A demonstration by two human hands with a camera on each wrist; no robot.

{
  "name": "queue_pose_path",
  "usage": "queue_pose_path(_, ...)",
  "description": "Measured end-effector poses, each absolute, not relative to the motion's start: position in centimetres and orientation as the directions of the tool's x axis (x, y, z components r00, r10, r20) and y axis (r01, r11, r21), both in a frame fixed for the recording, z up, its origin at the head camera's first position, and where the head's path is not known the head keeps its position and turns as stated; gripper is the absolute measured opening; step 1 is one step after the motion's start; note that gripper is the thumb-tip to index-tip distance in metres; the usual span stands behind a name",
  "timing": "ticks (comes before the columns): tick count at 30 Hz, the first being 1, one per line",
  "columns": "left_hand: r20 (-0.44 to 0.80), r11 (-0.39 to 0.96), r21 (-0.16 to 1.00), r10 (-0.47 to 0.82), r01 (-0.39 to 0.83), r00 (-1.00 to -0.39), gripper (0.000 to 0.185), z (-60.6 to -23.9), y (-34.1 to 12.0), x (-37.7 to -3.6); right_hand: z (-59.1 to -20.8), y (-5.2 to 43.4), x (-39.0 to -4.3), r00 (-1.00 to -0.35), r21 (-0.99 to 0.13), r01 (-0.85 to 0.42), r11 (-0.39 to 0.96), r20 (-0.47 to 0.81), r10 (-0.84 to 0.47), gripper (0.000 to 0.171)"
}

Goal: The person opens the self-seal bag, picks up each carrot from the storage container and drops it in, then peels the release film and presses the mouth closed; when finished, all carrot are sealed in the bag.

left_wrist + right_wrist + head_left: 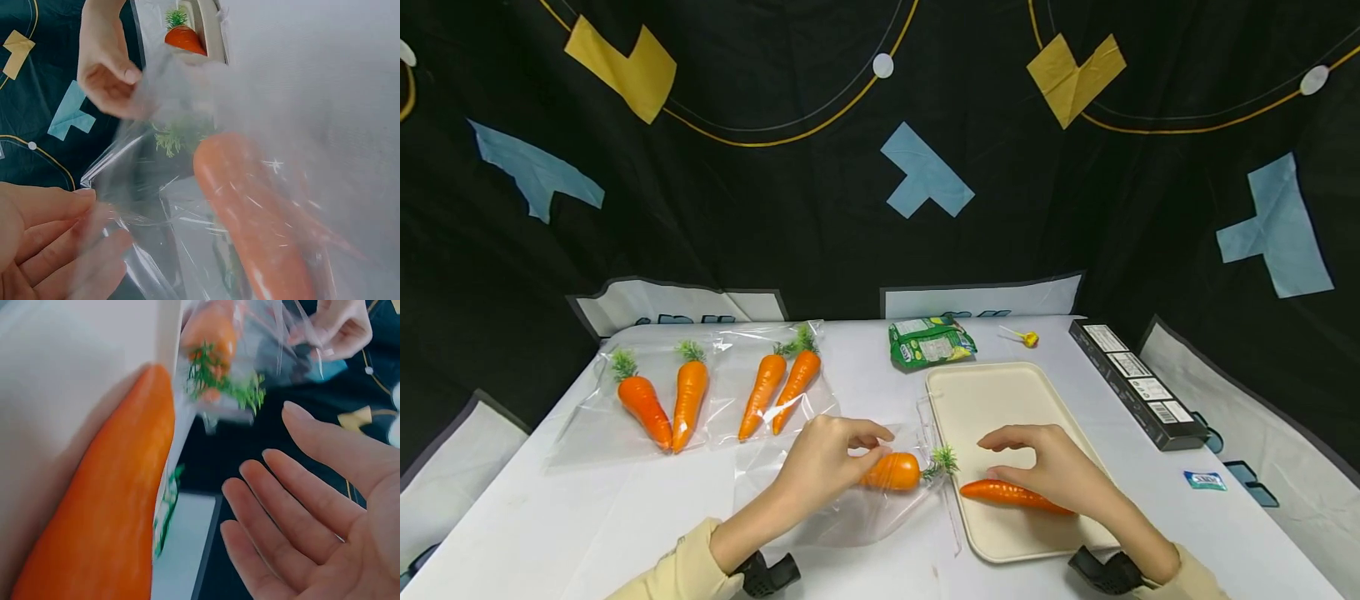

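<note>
My left hand (827, 454) pinches the edge of a clear plastic bag (144, 244) between thumb and fingers. Inside that bag lies an orange carrot (250, 212), its green top (942, 462) at the bag's mouth, beside the tray. Over the cream tray (992, 387), my right hand (1048, 467) has its fingers spread and relaxed, holding nothing. Just below it another carrot (106, 506) lies on the tray; the right wrist view shows a gap between palm and carrot. In the head view the wrist hides that carrot's right end.
Two clear bags with carrots in pairs (690, 392) (763, 396) lie at the left. A green packet (931, 342) and a yellow lollipop (1028, 339) are at the back. On the right are a long black box (1138, 387) and a small blue packet (1205, 481).
</note>
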State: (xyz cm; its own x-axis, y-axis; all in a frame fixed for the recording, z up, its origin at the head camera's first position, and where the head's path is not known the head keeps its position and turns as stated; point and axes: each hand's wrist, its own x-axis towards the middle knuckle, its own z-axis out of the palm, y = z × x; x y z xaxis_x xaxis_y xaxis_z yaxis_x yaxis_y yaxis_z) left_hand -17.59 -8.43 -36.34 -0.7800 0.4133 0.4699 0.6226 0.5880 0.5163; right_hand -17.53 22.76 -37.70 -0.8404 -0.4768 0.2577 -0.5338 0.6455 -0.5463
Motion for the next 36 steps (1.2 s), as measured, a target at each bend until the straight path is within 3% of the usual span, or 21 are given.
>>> queue_pose_path(9,0.452,0.583,0.533,0.417,0.614,-0.788,0.014,-36.4,-8.5,-17.5,-37.9,26.9,-15.6,-0.894,-0.562,-0.437,0.702,0.181,-0.411,0.030)
queue_pose_path(16,0.452,0.569,0.543,0.422,0.617,-0.786,0.013,-36.4,-8.6,-17.4,-39.0,29.0,-14.7,-0.880,-0.503,-0.474,0.723,0.243,-0.408,0.031)
queue_pose_path(30,0.447,0.574,0.549,0.412,0.607,-0.794,0.013,-36.5,-8.5,-17.3,-40.1,30.4,-14.9,-0.910,-0.523,-0.398,0.754,0.124,-0.395,0.048)
queue_pose_path(36,0.452,0.573,0.546,0.412,0.611,-0.791,0.014,-36.5,-8.5,-17.3,-40.2,30.5,-14.9,-0.906,-0.524,-0.415,0.744,0.164,-0.391,0.047)
